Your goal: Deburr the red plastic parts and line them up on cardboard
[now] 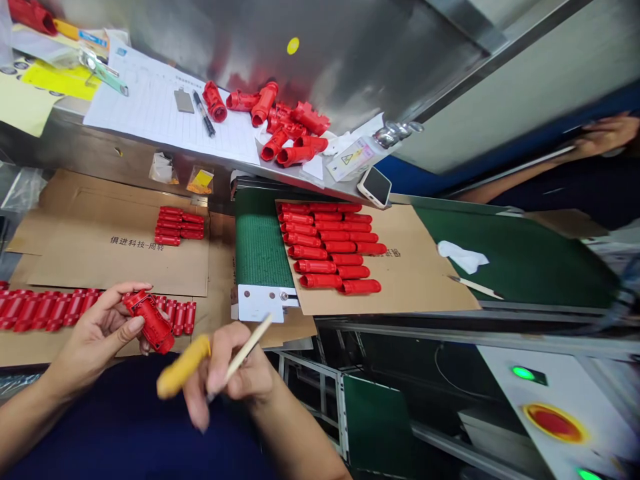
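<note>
My left hand (pixel 113 323) is closed around a hollow red plastic housing (pixel 151 323), tilted, with its cut-out side showing. To the right and slightly lower, my right hand (pixel 235 373) pinches a pale thin stick (pixel 253 343) that slants up to the right; its lower end is hidden by blurred fingers. A yellow finger cot (pixel 184 368) covers one finger of this hand. The stick and the housing are apart. Behind my left hand, a row of red housings (pixel 37 310) lies on cardboard, and a smaller group of red parts (pixel 180 225) sits farther back.
Rows of red housings (pixel 330 250) lie on a cardboard sheet (pixel 415 267) over the green conveyor belt (pixel 260 233). The metal shelf holds loose red housings (pixel 295 127), a bottle (pixel 353 159), a phone (pixel 375 187) and a pen (pixel 204 113). Another person's hand (pixel 607 137) is at right.
</note>
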Demonstrator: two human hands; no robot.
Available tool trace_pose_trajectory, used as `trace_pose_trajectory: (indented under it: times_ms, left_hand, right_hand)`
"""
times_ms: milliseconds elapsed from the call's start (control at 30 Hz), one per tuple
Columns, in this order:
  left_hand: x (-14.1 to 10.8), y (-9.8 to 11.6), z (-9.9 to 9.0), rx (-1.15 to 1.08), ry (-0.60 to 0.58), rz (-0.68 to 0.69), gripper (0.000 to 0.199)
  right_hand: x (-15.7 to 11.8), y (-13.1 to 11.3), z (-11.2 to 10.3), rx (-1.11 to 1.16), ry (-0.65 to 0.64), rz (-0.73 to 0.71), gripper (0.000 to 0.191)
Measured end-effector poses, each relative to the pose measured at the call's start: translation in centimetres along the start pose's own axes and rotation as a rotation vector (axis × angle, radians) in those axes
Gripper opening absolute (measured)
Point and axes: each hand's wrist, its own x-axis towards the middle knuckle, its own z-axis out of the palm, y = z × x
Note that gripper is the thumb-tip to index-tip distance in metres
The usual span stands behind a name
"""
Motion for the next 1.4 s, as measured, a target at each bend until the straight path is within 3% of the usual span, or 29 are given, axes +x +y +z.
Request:
trace_pose_trajectory:
  times_ms: [100, 167, 233, 333, 833, 1200, 1400]
  left_hand:
    - [-0.3, 0.6, 0.8, 0.004, 0.058, 0.02, 0.033]
    - [-0.6, 1.1, 1.4, 0.012, 0.094, 0.051, 0.033]
    - [-0.8, 1.5, 1.9, 0.019, 0.126, 0.079, 0.034]
    - [-1.0, 1.7, 2.3, 0.033, 0.162, 0.103, 0.035]
    - [-1.3, 1.5, 2.2, 0.092, 0.145, 0.108, 0.032]
    - [-1.6, 1.5, 2.4, 0.146, 0.198, 0.165, 0.031]
    - [-1.7, 1.6, 2.2, 0.186, 0.189, 0.168, 0.031]
  right_hand:
    - [0.6, -0.4, 0.9, -0.738, 0.382, -0.308, 0.009]
    - [1.2, -0.1, 1.5, -1.048, 0.433, -0.482, 0.016]
    - [1.7, 0.4, 1.9, -1.162, 0.389, -0.6, 0.019]
    - [1.9, 0.9, 2.1, -1.188, 0.386, -0.645, 0.02]
    - [1.6, 1.0, 2.5, -1.169, 0.413, -0.57, 0.018]
    - [1.4, 0.5, 2.9, -1.261, 0.384, -0.568, 0.02]
    - [0.7, -0.7, 3.2, -1.138, 0.423, -0.354, 0.013]
